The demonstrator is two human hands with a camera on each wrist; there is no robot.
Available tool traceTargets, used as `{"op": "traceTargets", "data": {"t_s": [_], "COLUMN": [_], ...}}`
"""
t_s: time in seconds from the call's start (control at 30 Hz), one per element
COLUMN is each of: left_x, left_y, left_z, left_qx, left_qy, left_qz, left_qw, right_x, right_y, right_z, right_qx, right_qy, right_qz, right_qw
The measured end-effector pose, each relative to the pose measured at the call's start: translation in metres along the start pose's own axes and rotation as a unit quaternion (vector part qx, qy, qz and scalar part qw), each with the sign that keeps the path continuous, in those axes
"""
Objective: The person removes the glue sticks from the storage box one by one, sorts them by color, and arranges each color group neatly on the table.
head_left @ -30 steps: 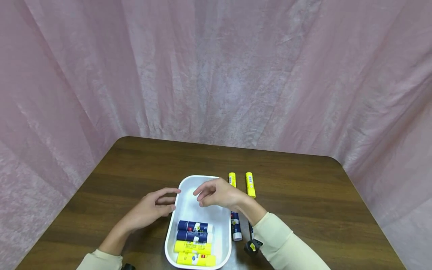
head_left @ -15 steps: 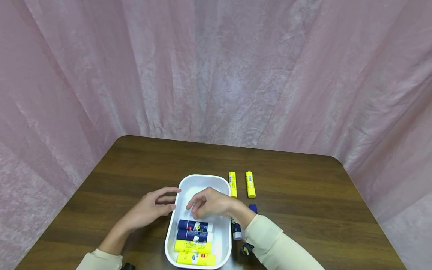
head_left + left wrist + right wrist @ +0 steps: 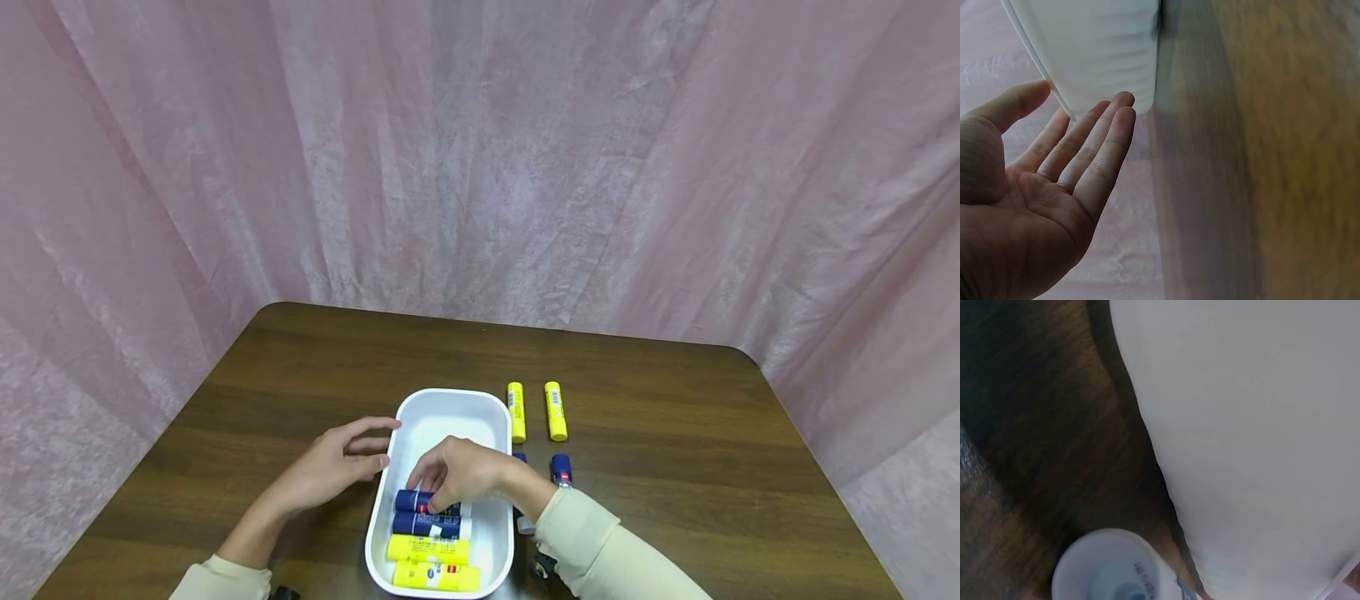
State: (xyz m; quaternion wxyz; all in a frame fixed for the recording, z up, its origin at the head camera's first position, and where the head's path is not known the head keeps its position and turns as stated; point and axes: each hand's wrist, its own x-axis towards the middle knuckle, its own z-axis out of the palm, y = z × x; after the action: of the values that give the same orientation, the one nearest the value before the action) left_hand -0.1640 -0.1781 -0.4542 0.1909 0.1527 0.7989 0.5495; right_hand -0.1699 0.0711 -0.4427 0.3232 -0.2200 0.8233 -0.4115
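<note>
Loosely spread and holding nothing, the left hand sits at the white rounded-rectangular tray's side, perhaps steadying it, while the right hand's narrow grip pinches the farthest dark-blue cylindrical stick, lying crosswise inside.

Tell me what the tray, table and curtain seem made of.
Tray: probably plastic, smooth finish, evenly white with rounded rim. Table: wood or wood-look laminate, slight sheen, brown grain showing. Curtain: likely velvet-like fabric, soft sheen along its folds.
</note>
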Motion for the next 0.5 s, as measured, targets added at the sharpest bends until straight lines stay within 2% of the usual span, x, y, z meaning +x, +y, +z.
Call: {"op": "traceTargets", "data": {"t_s": [0.17, 0.5], "left_x": [0.0002, -0.0005], "left_y": [-0.0005, -0.0016], "left_z": [0.0002, 0.0002], "left_qx": [0.0, 0.001], "left_qy": [0.0, 0.001], "left_qz": [0.003, 0.006], "left_qw": [1.0, 1.0], "right_x": [-0.0005, -0.0011], "right_y": [-0.0004, -0.0019], "right_z": [0.0009, 0.0018], "right_qx": [-0.024, -0.04], "right_qy": [0.002, 0.002], "right_qz": [-0.008, -0.011], "right_qw": [1.0, 0.999]}}
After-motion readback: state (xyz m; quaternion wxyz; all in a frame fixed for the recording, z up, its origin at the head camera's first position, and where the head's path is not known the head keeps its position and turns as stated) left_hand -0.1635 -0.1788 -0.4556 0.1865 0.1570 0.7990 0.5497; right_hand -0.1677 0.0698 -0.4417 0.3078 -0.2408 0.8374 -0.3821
